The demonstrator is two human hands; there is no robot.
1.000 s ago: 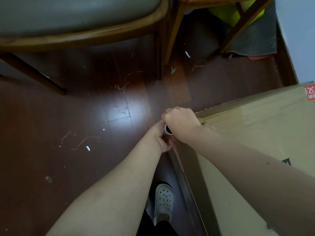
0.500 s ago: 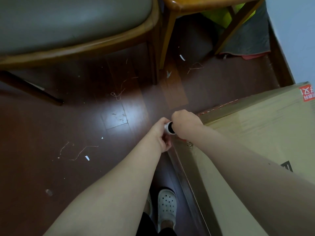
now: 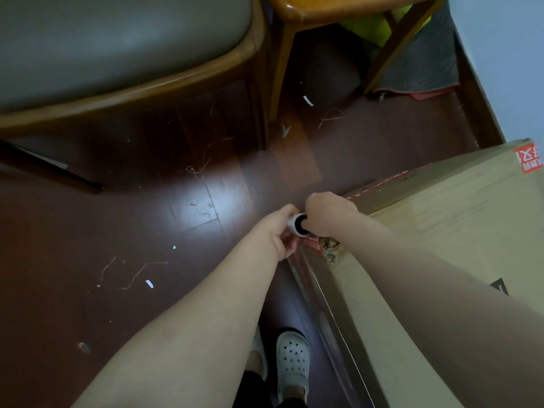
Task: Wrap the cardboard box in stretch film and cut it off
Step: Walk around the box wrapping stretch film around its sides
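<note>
You stand beside a large cardboard box (image 3: 459, 231) that rests on the dark wooden floor (image 3: 117, 231) and fills the right side of the view. Both of your arms reach forward to the near left corner of its top.

Between your two hands you hold a stretch film roll (image 3: 298, 225). Only its white end with the dark hollow core is visible, and it points toward you. Your right hand (image 3: 326, 214) is closed around the roll from the box side, with the knuckles up. Your left hand (image 3: 279, 234) meets the roll from the floor side; its fingers curl under and around the roll end, so it is gripping the roll too, though the fingertips are hidden.

A band of clear stretch film (image 3: 323, 313) lies along the left vertical side of the box, from the corner under your hands down toward you. It shines a little against the cardboard. At the corner, just under your right hand, there is a crumpled patch and a strip of red printed tape (image 3: 312, 247).

A red label (image 3: 531, 159) sits at the far right corner of the box. Your white perforated clog (image 3: 293, 363) stands on the floor near the box side. Two wooden chairs (image 3: 147, 83) stand behind, and small scraps and threads lie on the floor.
</note>
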